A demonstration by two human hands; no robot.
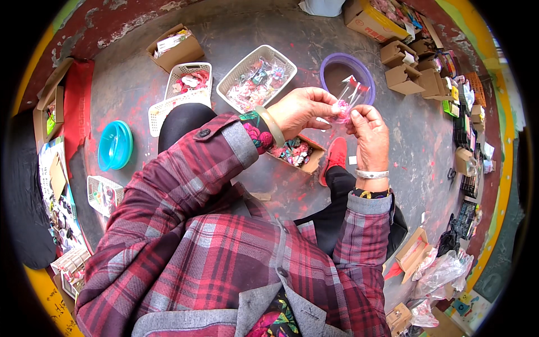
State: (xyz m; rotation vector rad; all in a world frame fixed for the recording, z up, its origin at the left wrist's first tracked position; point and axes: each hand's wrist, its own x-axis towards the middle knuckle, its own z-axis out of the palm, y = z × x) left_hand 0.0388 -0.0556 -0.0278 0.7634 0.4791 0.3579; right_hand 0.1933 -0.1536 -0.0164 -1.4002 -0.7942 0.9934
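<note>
At two o'clock, the left hand (300, 112) and right hand (370, 136) pinch a small clear bag (353, 93) with a pink thing (342, 115) at its near end. The bag looks light, thin and slippery, so it's probably best held softly by its edges.

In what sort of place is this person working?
Probably a small packing workshop: a white basket of plastic-wrapped pieces stands on the floor, open cardboard boxes stand at right, and the left hand and right hand hold a clear packet.
</note>
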